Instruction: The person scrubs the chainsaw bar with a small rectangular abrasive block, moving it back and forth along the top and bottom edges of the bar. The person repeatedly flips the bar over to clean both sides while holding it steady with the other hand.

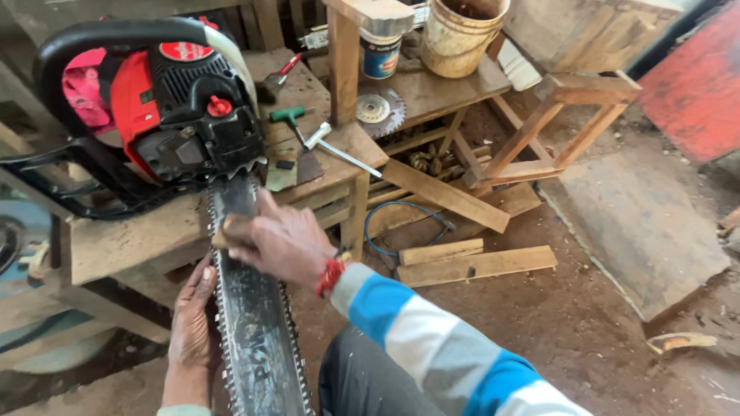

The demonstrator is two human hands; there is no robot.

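Note:
A red and black chainsaw [181, 108] rests on a low wooden bench [131, 243], its long guide bar [258, 339] with chain pointing toward me. My right hand [281, 239] lies across the bar near the saw body, fingers closed on a small wooden-handled tool, probably a file [227, 231], pressed at the chain. My left hand [193, 323] sits beside the bar's left edge and steadies it, its fingers touching the chain. A red thread circles my right wrist, and the sleeve is striped blue and white.
On the bench lie a green T-handle wrench [291, 117], a metal socket wrench [339, 150] and a round saw blade [375, 109]. Behind stand a tin can [380, 54] and a bucket [461, 35]. Wooden planks [474, 266], a stool frame [559, 123] and a blue cable [401, 223] lie on the dirt floor.

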